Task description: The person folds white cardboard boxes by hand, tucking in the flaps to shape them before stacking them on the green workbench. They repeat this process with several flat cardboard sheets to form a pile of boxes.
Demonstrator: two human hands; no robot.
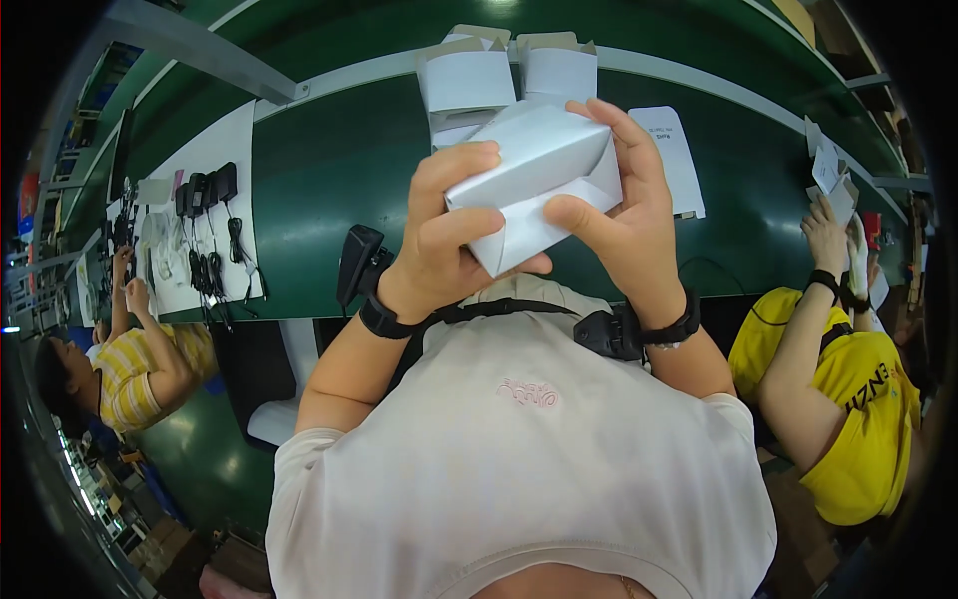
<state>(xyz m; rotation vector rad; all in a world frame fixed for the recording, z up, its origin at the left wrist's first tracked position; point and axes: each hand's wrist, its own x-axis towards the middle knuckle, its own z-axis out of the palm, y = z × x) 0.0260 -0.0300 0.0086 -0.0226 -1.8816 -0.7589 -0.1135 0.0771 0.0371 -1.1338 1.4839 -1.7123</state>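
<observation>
A white cardboard box (pixel 544 155) is held up in front of my chest, above the green table, tilted with one corner pointing down toward me. My left hand (pixel 439 225) grips its left side, with fingers on the top and front faces. My right hand (pixel 634 205) wraps round the right side, its thumb pressing at a flap on the near end. Part of that flap lies folded in, with a gap showing along its edge. Behind the held box stand two white boxes (pixel 469 85) (pixel 559 72) with flaps raised. Each of my wrists wears a black strap with a small device.
A flat white carton piece (pixel 667 160) lies right of the boxes. At the left, black power adapters (pixel 207 190) with cables rest on a white sheet (pixel 232 140). One person in yellow stripes (pixel 150 374) works at the left, another in yellow (pixel 833 399) at the right, handling white cartons.
</observation>
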